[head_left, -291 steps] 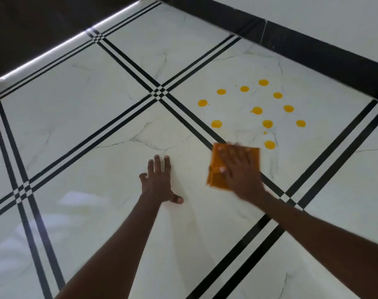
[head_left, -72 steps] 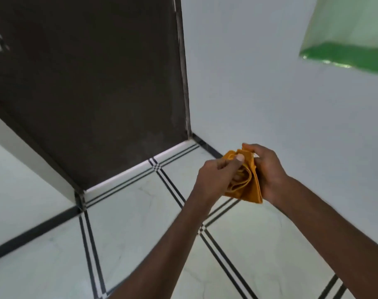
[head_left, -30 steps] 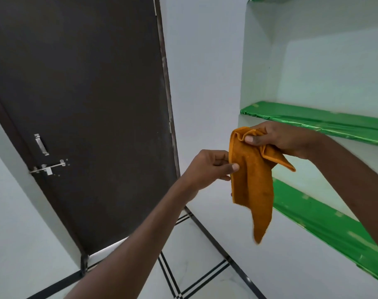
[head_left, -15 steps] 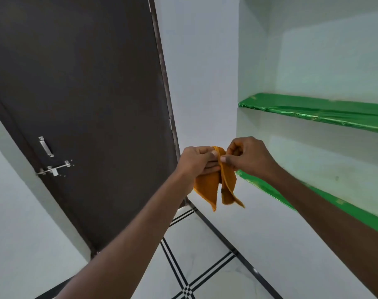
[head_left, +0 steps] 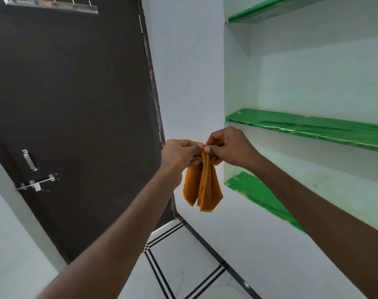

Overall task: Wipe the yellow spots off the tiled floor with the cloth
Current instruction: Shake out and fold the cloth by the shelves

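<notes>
Overhead, cloth (head_left: 202,184) hanging lengthwise (corners downward), both hands pinching its top.

1. The cloth's (head_left: 202,182) top edge is hidden inside the pinching hands.
2. The tiled floor (head_left: 179,264) shows only a strip at bottom centre.
3. Green shelves (head_left: 309,128) run off the right edge.

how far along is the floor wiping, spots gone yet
Cannot tell: no yellow spots on the strip of floor in view. In hand: left hand and right hand both pinch the cloth, hanging mid-air beside the shelves. Left: unclear.
</notes>
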Demonstrator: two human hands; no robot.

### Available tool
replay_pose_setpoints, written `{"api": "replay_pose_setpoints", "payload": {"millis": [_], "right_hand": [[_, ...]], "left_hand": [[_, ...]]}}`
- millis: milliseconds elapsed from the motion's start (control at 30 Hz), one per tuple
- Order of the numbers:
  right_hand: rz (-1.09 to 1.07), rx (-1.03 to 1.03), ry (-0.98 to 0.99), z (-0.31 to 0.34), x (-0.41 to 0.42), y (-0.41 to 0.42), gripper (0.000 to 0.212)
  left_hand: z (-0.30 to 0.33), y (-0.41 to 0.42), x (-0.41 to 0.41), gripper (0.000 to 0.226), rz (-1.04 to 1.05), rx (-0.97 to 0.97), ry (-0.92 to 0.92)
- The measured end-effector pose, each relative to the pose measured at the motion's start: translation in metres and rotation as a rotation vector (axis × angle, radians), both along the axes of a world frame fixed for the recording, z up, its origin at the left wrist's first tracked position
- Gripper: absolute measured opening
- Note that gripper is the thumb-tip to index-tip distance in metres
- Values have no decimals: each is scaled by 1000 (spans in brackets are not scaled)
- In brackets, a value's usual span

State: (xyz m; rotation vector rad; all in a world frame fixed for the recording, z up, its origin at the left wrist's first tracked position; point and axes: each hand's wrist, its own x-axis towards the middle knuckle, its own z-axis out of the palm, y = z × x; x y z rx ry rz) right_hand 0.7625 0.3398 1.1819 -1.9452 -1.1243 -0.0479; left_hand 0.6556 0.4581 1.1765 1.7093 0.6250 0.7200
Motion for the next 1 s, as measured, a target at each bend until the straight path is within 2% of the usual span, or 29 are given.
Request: {"api": "replay_pose_setpoints", "payload": {"millis": [133, 267, 367, 500, 633, 700, 767, 867, 1000], "right_hand": [[-13, 141, 231, 13, 1, -8, 12], [-217, 356, 431, 27, 12, -19, 22], [-305, 470, 502, 36, 29, -33, 21], [-369, 510, 500, 48, 43, -56, 27], [-517, 532, 446, 52, 50, -71, 17], [-567, 566, 434, 54, 51, -78, 26], [-552, 583, 431, 56, 51, -84, 30], [-495, 556, 423, 58, 49, -90, 16], [-430, 489, 329, 63, 50, -102, 23]], "left_hand": [[16, -1, -1, 13, 0, 5, -17], [35, 6, -9, 13, 62, -73, -81], [45, 19, -19, 15, 99, -90, -103], [60, 36, -27, 13, 180, -60, -147], [75, 48, -32, 14, 219, -10, -190], [82, 50, -36, 21, 206, -1, -198], [88, 51, -40, 23, 164, 31, -176], [91, 53, -43, 18, 99, 95, -152], [95, 56, -48, 22, 46, 178, -144]]}}
